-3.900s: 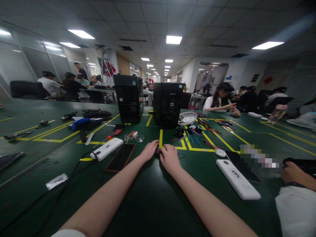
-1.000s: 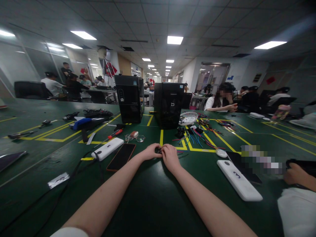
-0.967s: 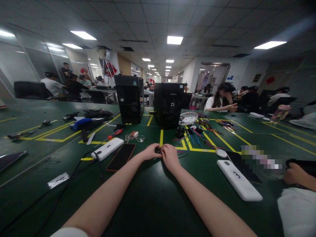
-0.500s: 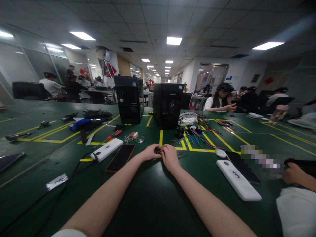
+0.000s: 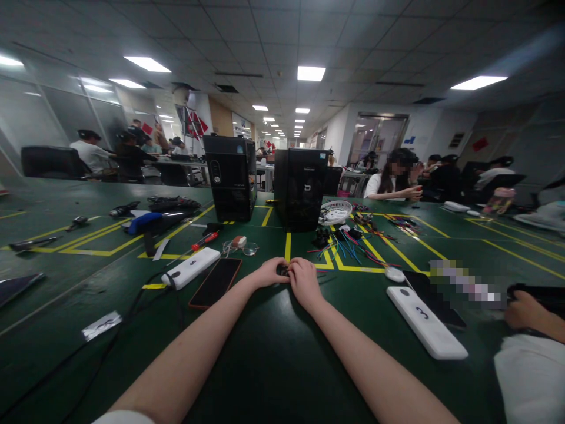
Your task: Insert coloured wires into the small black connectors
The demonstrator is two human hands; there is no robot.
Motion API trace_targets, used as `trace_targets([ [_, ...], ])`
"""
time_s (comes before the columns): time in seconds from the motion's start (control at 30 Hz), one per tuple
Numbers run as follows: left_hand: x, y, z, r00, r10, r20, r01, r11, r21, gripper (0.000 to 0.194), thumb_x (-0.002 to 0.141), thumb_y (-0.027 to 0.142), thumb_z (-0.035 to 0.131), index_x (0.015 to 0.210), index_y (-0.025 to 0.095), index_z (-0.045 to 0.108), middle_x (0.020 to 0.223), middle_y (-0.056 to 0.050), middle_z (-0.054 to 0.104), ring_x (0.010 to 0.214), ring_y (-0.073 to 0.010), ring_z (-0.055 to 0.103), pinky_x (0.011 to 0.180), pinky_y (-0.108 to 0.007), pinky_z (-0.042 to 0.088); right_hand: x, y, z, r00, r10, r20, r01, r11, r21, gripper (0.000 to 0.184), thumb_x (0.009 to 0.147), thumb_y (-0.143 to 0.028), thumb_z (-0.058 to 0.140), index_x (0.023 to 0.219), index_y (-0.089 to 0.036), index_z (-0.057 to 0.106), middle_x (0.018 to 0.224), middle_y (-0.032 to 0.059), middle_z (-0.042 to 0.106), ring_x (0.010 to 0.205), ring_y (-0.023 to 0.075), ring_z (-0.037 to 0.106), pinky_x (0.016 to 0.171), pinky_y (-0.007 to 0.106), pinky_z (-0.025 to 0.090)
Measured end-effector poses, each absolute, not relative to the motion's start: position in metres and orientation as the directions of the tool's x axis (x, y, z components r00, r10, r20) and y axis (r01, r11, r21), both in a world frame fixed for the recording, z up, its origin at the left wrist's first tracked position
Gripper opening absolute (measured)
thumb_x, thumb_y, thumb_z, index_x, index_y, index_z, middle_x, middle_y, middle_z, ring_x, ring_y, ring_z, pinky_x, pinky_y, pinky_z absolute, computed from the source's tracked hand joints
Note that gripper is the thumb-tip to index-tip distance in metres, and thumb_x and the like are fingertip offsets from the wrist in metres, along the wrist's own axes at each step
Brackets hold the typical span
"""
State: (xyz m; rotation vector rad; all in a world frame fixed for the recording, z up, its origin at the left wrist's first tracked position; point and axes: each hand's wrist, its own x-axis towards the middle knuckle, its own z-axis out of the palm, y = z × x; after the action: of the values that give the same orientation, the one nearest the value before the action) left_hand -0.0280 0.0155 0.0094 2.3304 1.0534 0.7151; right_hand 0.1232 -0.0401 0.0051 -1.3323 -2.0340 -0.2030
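My left hand [image 5: 272,272] is closed around a small dark part [image 5: 283,270] over the green table. My right hand [image 5: 303,280] meets it from the other side, its fingers bent and pressed against the same part. Most of this piece is covered by my fingers, so its kind does not show. A thin red wire [image 5: 324,271] sticks out beyond my right fingers; whether it joins the part is hidden. Left of my hands lies a phone [image 5: 216,282], and past it a white power bank [image 5: 191,267] marked 8.
Two black computer towers [image 5: 302,191] stand ahead. Right of them are a white basket [image 5: 335,213] and coloured wires [image 5: 346,244]. Eyeglasses [image 5: 249,249] and a red screwdriver [image 5: 205,241] lie left. Another white power bank [image 5: 426,323] lies right, near a co-worker's hand [image 5: 532,315].
My hands stay in the same place around the small part, with hardly any finger movement. A person in the left background has shifted.
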Motion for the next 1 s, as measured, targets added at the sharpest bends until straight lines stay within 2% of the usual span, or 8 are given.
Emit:
trace_targets([
  [0.43,-0.0272,0.0158,0.0075,0.559,0.787,0.261,0.534,-0.582,0.613,0.033,0.063,0.034,0.068,0.087,0.015,0.057,0.085,-0.003,0.058,0.080,-0.0180,0.054,0.071,-0.027,0.042,0.1233,-0.0396,0.0050,-0.212,0.754,0.621,0.838,0.468,-0.282,0.009,0.078,-0.012,0.047,0.079,-0.018,0.054,0.098,0.0049,0.055,0.097,0.0187,0.045,0.085,0.034,0.031],
  [1.0,-0.0270,0.0165,0.0067,0.558,0.789,0.259,0.538,-0.581,0.611,0.034,0.063,0.036,0.068,0.088,0.016,0.057,0.086,-0.003,0.057,0.080,-0.0184,0.054,0.072,-0.028,0.042,0.1236,-0.0391,0.0041,-0.198,0.750,0.631,0.839,0.462,-0.287,0.011,0.078,-0.012,0.045,0.079,-0.018,0.055,0.097,0.0056,0.055,0.097,0.0182,0.045,0.085,0.034,0.031],
])
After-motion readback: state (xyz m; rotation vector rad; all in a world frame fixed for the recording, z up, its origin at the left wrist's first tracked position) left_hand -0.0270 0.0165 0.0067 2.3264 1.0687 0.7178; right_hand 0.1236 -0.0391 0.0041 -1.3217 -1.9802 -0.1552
